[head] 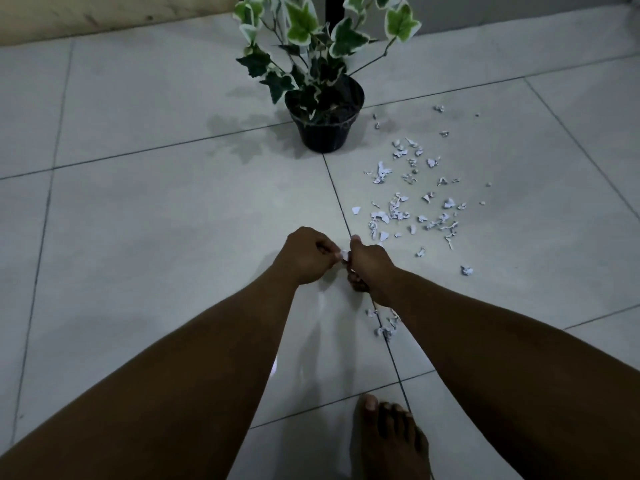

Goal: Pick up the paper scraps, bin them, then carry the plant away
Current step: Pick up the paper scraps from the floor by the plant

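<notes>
Both hands meet low over the tiled floor. My left hand (304, 254) and my right hand (369, 263) pinch a small white paper scrap (344, 255) between their fingertips. Several torn white paper scraps (412, 188) lie scattered on the floor ahead and to the right of my hands. A few more scraps (382, 323) lie under my right forearm. The ivy plant (322, 46), with green and white leaves, stands in a black pot (325, 128) straight ahead, just left of the scraps.
The floor is pale tile (156, 237) with dark grout lines. A wall base (104, 19) runs along the back left, and a dark vertical post (334, 8) stands behind the plant. My bare foot (388, 441) rests at the bottom right.
</notes>
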Demonstrator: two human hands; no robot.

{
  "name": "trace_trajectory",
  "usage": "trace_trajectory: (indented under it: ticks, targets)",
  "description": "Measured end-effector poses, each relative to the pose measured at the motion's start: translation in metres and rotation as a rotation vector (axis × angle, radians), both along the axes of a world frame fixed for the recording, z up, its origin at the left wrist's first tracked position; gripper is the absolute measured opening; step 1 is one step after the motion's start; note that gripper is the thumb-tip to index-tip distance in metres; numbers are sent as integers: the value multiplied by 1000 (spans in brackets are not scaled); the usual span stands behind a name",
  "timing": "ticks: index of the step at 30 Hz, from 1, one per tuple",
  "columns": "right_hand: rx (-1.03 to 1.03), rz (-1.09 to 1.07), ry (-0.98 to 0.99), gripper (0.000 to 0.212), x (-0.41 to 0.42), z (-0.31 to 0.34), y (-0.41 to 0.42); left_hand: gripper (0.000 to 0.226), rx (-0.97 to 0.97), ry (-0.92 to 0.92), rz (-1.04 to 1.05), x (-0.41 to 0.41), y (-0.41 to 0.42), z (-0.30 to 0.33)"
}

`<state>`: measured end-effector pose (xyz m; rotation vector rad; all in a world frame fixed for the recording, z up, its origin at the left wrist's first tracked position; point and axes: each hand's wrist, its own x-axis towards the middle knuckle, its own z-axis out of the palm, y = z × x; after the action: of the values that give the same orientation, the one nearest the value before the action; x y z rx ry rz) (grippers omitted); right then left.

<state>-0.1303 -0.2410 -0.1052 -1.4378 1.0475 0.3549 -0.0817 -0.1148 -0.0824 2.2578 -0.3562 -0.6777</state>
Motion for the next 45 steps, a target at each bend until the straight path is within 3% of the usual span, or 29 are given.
trace_trajectory:
  ticks: [4, 10, 14, 18, 21, 23, 25, 33, 38, 45]
  targets:
    - [112, -69, -49, 50, -2, 5, 0, 16, 20, -40, -63, -4, -19, 8]
    - [-46, -259, -22, 56, -6, 3, -20, 24, -103, 101, 6, -2, -32, 1]
    - [-144, -281, -110, 51, -25, 5, -44, 16, 93, -16, -115, -7, -38, -7]
    - [-582, -109, -93, 63, -45, 2, -72, 18, 219, -43, -262, -21, -45, -8]
    - [-759, 75, -10, 45, -76, 6, -92, 26, 371, -29, -438, -38, -53, -7]
    - [-771, 176, 33, 28, -98, 7, -100, 54, 488, -28, -555, -49, -55, -7]
    - [-780, 220, 73, 30, -117, 0, -106, 73, 552, -32, -623, -59, -58, -5]
    - [-782, 384, 108, 24, -139, -8, -119, 93, 536, -91, -686, -80, -73, -8]
    - [-770, 502, 23, 20, -128, -13, -109, 88, 471, -126, -713, -93, -82, -13]
    - [-831, 669, 59, 36, -120, -18, -91, 41, 366, -133, -645, -89, -95, -23]
